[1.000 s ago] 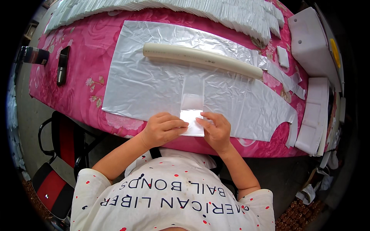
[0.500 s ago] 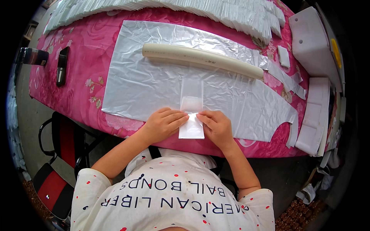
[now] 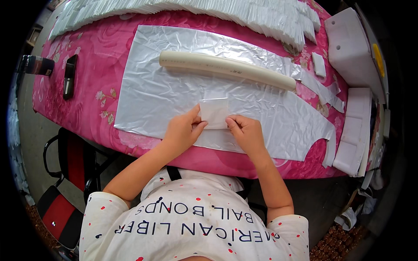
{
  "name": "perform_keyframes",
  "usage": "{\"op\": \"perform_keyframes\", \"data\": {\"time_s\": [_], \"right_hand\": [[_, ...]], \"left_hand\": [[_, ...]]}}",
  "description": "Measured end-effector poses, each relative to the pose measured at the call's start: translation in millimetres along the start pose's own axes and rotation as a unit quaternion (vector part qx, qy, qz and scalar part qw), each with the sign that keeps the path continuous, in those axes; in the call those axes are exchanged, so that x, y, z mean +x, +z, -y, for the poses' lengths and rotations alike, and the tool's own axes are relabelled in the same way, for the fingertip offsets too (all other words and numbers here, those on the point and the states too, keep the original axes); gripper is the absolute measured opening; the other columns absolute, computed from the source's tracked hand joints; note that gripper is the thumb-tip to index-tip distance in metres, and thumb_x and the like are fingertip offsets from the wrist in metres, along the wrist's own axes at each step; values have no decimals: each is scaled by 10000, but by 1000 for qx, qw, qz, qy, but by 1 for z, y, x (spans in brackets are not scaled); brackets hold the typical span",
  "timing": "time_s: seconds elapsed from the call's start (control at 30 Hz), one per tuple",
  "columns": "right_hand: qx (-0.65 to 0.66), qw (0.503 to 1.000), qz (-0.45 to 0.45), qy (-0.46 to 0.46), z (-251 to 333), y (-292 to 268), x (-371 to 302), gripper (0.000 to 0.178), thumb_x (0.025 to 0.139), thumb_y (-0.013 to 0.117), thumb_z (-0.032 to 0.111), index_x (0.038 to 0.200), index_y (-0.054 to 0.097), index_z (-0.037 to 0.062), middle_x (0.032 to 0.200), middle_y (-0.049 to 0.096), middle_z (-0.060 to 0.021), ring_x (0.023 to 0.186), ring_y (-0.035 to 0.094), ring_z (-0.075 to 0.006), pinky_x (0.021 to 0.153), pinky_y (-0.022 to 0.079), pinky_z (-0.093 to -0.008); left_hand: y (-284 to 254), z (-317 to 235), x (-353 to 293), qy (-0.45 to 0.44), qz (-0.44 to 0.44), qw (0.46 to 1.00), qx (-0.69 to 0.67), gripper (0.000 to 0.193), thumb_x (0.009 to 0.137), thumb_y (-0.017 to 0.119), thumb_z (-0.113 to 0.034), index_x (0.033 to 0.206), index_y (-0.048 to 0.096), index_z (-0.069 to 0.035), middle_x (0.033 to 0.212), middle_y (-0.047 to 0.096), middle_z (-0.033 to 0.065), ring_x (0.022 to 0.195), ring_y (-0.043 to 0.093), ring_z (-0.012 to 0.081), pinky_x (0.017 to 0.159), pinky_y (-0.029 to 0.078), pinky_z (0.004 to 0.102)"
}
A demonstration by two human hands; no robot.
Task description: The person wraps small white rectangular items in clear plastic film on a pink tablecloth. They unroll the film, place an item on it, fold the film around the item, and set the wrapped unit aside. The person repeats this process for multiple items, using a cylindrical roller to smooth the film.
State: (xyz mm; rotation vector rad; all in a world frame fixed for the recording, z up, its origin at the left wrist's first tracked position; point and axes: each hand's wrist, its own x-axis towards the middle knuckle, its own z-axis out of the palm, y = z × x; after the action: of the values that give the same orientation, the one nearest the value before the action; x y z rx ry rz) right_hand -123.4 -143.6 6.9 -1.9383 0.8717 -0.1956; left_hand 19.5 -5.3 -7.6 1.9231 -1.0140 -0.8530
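Observation:
A whitish, shiny plastic film piece (image 3: 214,113), folded into a small rectangle, lies over the silvery sheet (image 3: 148,100) in front of me. My left hand (image 3: 183,129) grips its left edge, thumb low at the corner and index finger stretched up along the side. At the lower right corner, my right hand (image 3: 246,134) pinches the film between thumb and curled fingers. A paler flap of film shows just beyond the folded top edge. Farther back, a long cream-coloured plastic pipe (image 3: 226,69) rests across the sheet, apart from both hands.
Rows of thin folded white plastic pieces (image 3: 191,9) line the far edge of the pink flowered tablecloth (image 3: 93,82). At left are a black phone (image 3: 69,77) and a dark jar (image 3: 38,65). White foam boxes (image 3: 352,48) stand at right, near a small white packet (image 3: 318,64).
The near end of the film has been folded up and away from me, making the piece shorter. Both hands have shifted their grip, the left's index finger now raised along the edge.

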Motion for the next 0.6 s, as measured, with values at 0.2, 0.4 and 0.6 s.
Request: {"op": "perform_keyframes", "data": {"time_s": [0.2,0.4,0.6], "right_hand": [[-48,996,22,70,7,1,14,229,830,573,230,786,667,26,634,623,-107,550,586,-242,546,437,-340],[-40,995,13,95,4,5,18,229,814,579,235,767,666,29,625,625,-99,550,587,-244,544,436,-345],[-49,993,10,108,9,4,17,229,807,577,241,759,669,37,657,644,-96,579,613,-243,558,460,-338]], "left_hand": [[-7,-9,16,-74,-23,995,-60,619,782,658,-84,1320,373,28,768,645,107,605,618,154,604,478,256],[-6,-5,13,145,-119,974,128,664,757,671,-111,1338,368,-2,1168,537,171,931,589,243,802,464,344],[23,-13,20,207,-33,935,285,789,785,607,-366,1358,269,57,1416,283,212,1331,252,327,1080,192,449]]}}
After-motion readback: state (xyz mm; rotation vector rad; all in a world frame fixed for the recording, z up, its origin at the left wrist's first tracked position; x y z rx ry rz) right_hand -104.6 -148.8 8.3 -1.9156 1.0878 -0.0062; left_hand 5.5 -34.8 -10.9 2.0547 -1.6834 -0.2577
